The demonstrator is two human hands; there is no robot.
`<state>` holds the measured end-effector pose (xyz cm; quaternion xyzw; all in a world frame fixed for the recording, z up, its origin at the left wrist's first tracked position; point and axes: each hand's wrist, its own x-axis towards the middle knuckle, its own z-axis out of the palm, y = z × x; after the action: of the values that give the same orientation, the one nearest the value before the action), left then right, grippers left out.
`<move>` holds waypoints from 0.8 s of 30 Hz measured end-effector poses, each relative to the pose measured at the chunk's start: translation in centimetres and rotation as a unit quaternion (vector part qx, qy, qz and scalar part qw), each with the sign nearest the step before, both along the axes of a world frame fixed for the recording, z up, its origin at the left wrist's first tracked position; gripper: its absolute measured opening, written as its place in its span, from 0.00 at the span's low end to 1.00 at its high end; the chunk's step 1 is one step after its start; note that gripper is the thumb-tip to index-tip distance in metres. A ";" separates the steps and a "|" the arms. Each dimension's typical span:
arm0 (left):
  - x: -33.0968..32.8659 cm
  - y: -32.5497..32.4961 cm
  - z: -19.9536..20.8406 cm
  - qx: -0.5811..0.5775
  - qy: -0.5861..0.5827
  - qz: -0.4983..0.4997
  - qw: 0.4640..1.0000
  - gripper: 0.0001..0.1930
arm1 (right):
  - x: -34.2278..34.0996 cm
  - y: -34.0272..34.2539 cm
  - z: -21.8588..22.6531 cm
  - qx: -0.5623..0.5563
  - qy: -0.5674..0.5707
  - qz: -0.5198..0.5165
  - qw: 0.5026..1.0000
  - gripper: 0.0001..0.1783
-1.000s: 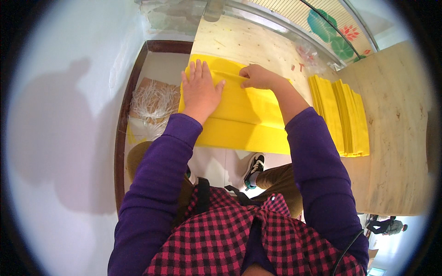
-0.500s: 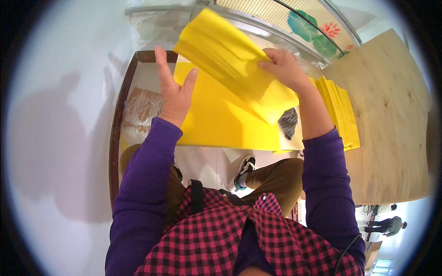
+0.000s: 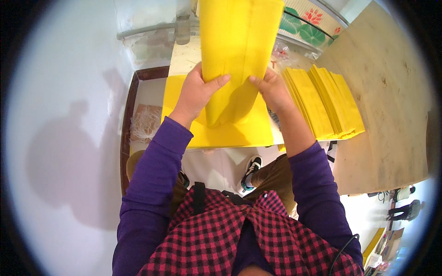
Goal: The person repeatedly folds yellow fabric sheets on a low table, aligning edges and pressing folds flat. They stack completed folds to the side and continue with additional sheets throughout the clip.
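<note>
A bundle of yellow sheets (image 3: 239, 50) stands upright between my hands, its lower end at the flat yellow sheets (image 3: 235, 135) on the table. My left hand (image 3: 195, 94) grips the bundle's left edge, thumb across its front. On the right edge my right hand (image 3: 272, 91) does the same, thumb in front and fingers behind. Whether the sheets are paper or cloth I cannot tell. To the right of my right hand lie several folded yellow stacks (image 3: 317, 101), side by side.
A large wooden board (image 3: 382, 101) rises at the right. Clear plastic strands (image 3: 147, 122) lie beside the table on the left, near the white wall (image 3: 69, 138). A glass jar (image 3: 183, 30) stands at the back. Far off at the lower right is a person (image 3: 407, 211).
The yellow bundle has swung from a slant to upright. My left hand, open and apart from it before, now grips its left edge. My right hand has moved down a little.
</note>
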<state>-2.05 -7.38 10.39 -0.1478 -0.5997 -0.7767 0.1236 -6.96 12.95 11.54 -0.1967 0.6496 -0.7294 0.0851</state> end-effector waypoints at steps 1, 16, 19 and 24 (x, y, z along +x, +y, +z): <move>0.1 0.1 -0.4 0.000 -0.007 -0.010 1.000 0.18 | 0.3 0.5 -1.0 0.024 -0.004 0.004 1.000 0.14; 1.3 0.5 3.3 0.235 -0.004 -0.170 0.957 0.23 | 3.2 5.4 2.5 0.142 -0.002 0.053 0.988 0.15; 2.0 1.2 3.7 0.305 -0.047 -0.144 0.940 0.23 | 4.9 6.7 3.8 0.165 -0.044 0.056 0.984 0.16; 3.0 5.4 1.6 0.334 -0.138 -0.103 0.927 0.20 | 7.6 10.2 2.8 0.339 0.032 0.015 0.940 0.20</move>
<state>1.00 -2.00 11.96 -0.0502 -0.2984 -0.9531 0.0007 0.62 23.13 14.35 -0.1895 0.8576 -0.4580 0.1369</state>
